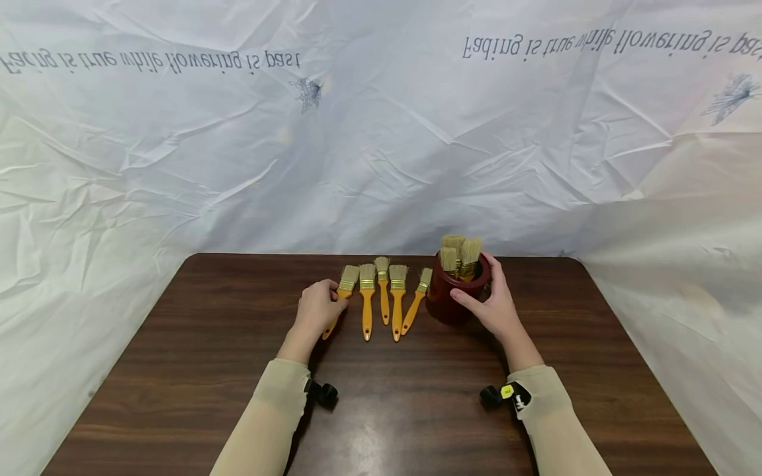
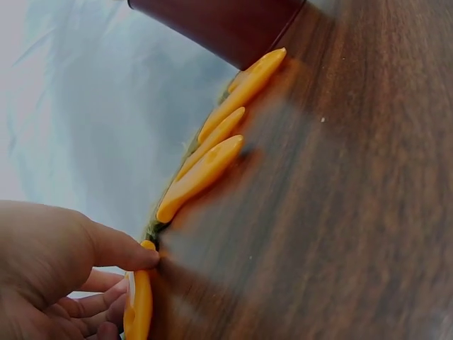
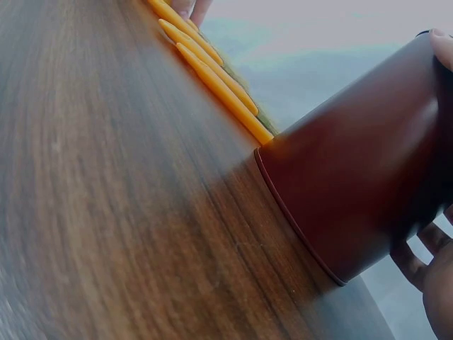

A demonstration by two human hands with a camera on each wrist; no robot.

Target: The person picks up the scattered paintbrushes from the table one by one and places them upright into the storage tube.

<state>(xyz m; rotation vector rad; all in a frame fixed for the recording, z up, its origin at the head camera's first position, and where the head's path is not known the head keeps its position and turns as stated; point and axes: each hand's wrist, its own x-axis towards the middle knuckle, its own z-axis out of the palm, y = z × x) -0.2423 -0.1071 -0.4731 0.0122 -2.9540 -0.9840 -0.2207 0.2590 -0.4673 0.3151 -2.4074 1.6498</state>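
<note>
A row of several paintbrushes (image 1: pixel 367 303) with yellow-orange handles and pale bristles lies on the table, bristles toward the back edge. My left hand (image 1: pixel 315 309) pinches the leftmost paintbrush (image 1: pixel 349 277) by its handle; in the left wrist view my thumb lies on one side of that handle (image 2: pixel 143 301) and the fingers on the other. At the row's right end stands a dark red cylindrical pot (image 1: pixel 442 299), with bristle-up brushes (image 1: pixel 471 250) inside. My right hand (image 1: pixel 499 309) grips the pot from the right, thumb near its rim. Part of the gripping fingers is hidden behind the pot.
The dark wooden table (image 1: pixel 381 410) ends just behind the brushes and pot. A white printed sheet (image 1: pixel 357 165) hangs beyond its back edge and along both sides. Black wrist cameras (image 1: pixel 324 395) are strapped at both sleeves.
</note>
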